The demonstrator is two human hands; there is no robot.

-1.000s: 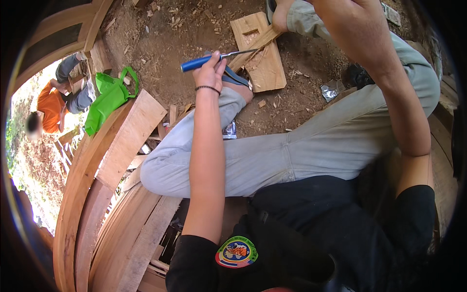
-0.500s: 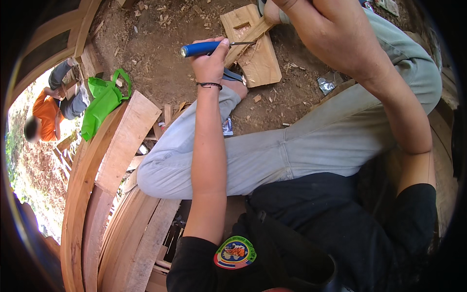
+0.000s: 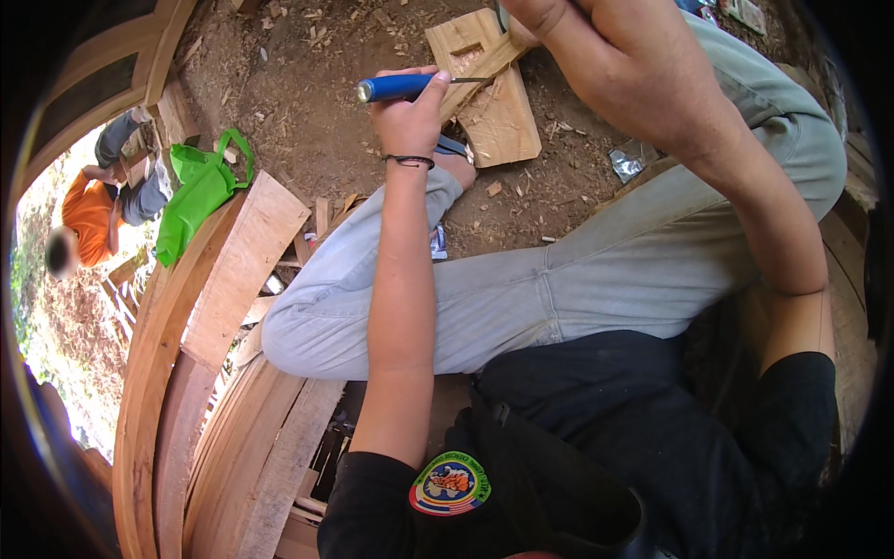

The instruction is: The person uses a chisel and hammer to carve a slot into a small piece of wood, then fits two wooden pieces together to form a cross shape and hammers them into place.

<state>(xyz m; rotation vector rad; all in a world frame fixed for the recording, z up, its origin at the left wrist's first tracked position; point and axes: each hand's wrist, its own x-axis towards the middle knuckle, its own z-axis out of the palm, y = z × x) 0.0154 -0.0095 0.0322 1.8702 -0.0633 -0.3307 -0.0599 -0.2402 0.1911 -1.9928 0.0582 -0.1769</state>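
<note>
My left hand (image 3: 410, 116) is closed around the blue handle of a chisel (image 3: 396, 88). Its thin metal blade points right, over a narrow wooden strip (image 3: 489, 63). Under that strip lies a flat pale board (image 3: 507, 126) with a rectangular recess cut near its far end. Part of one foot (image 3: 524, 28) shows at the strip's far end, partly behind my right hand. My right hand (image 3: 619, 56) is raised close to the camera at the top edge. Its fingers are mostly cut off by the frame, so whatever they hold is hidden.
Wood chips lie over the dirt ground (image 3: 326, 102). Long planks (image 3: 247, 270) run along my left side, with a green bag (image 3: 200, 200) on them. A person in orange (image 3: 90, 219) sits farther left. A crumpled silver wrapper (image 3: 629, 163) lies near my right leg.
My left hand and the chisel have shifted slightly to the right and up, with the blade still over the strip. The right hand stays raised, almost in the same place.
</note>
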